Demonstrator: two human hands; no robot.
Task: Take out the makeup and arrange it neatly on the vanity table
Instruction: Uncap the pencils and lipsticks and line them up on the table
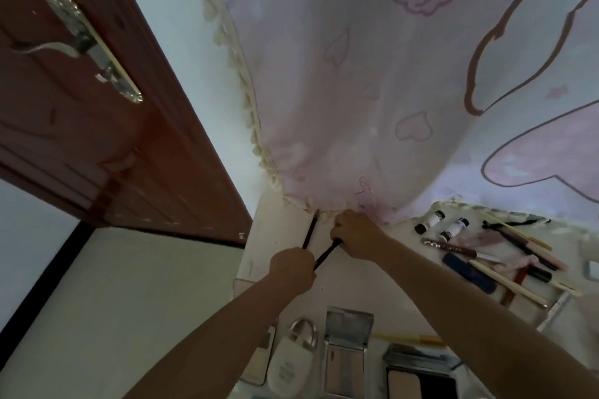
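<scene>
Pink curtain [372, 91] hangs over my white table [350, 285], compacts [348, 356] nearby; my left hand [293, 269] grips one dark pencil [310, 230], my right hand [355, 233] grips another [325, 256].

Pale pink & lilac fabric curtain [372, 81] w/ purple rose & heart outlines, cream tassel trim. Reddish-brown wooden door [107, 146], silver handle plate [94, 45]

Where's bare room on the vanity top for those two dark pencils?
Bare strip of table under the right hand, bordered by the open compacts in front, curtain hem behind. Small patch left of the left hand. Crowded: right side with tubes and pencils, front edge.
</scene>
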